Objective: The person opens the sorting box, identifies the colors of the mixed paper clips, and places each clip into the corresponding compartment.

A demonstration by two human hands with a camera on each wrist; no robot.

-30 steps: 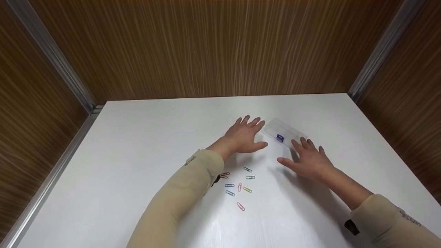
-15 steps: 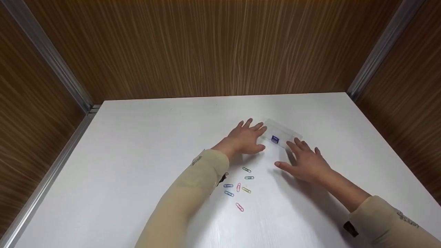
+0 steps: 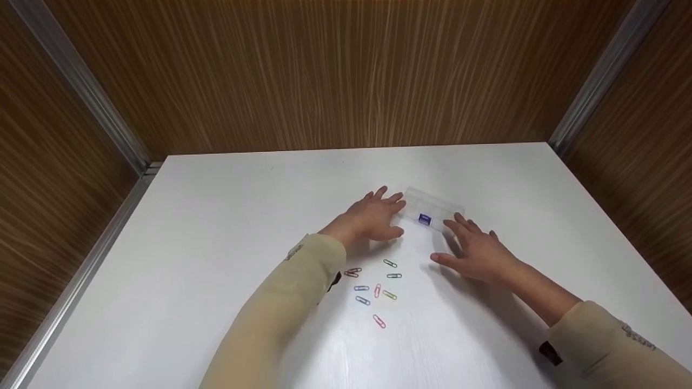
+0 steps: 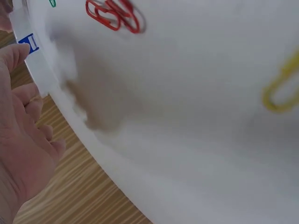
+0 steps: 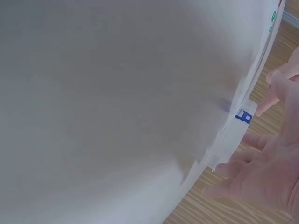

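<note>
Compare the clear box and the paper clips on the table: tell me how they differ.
The clear box is one see-through piece with a blue label; the paper clips are many small loose pieces in red, blue, green, yellow and pink. The box lies farther from the person, between the left hand and the right hand, both at its ends; the clips lie nearer, untouched. Both rest flat on the white table.

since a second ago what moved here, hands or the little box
Both hands closed in on the clear plastic box: the left hand now touches its left end and the right hand its near right end, fingers straight. The box itself slid slightly left, toward the left hand. Neither hand grips it. The coloured paper clips lie as before on the white table.
</note>
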